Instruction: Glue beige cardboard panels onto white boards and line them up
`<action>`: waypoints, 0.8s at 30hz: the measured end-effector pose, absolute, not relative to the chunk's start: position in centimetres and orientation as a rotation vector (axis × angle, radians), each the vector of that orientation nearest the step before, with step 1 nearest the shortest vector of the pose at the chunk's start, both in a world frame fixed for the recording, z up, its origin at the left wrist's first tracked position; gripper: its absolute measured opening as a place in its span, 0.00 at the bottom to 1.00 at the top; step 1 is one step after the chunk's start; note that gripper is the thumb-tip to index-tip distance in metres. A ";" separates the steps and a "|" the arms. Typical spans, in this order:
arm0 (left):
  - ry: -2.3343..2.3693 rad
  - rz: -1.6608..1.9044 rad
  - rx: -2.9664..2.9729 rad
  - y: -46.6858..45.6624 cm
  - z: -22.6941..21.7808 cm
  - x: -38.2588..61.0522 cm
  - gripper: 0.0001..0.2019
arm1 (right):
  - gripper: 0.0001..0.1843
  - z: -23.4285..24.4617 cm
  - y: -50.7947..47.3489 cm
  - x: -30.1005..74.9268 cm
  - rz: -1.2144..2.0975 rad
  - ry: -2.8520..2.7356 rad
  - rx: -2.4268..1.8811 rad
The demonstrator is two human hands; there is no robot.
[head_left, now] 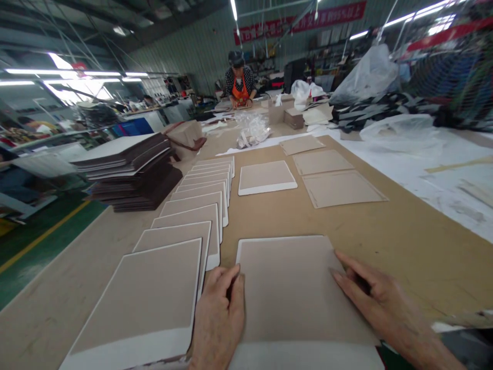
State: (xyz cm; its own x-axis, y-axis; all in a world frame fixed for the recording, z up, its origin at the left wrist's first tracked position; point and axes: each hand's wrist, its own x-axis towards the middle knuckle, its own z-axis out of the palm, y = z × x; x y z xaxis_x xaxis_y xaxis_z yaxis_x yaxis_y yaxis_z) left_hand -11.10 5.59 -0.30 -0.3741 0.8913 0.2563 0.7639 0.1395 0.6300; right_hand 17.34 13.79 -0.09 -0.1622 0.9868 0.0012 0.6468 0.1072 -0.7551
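A flat beige panel point(288, 288) with a white border along its top and left edges and a wider white strip at the bottom lies in front of me. At its left edge my left hand point(221, 308) is closed, thumb and index finger gripping the border. My right hand point(370, 293) pinches the right edge near the far corner, thumb and index finger on either side. Left of it is an overlapping row of similar beige panels point(150, 288), running away from me. Beyond it lie a single bordered panel point(267, 176) and several plain beige pieces point(342, 188).
A tall stack of dark-edged sheets point(131, 180) stands at the left by a cardboard box point(187, 134). Clear plastic wrap point(252, 131) lies further up the brown table point(404, 267). White sheeting point(435, 169) covers the right side. Another person point(241, 85) works at the far end.
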 end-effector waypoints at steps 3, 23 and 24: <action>2.251 1.043 1.638 5.9 -0.5 -11.2 0.17 | 0.31 -0.8 13.9 17.3 0.828 -1.917 -1.560; 2.268 1.006 1.673 6.1 -1.0 -12.1 0.17 | 0.25 -0.6 14.3 16.8 0.775 -1.966 -1.490; 2.274 1.006 1.676 6.1 -1.0 -12.2 0.17 | 0.25 -0.6 14.3 16.8 0.776 -1.977 -1.489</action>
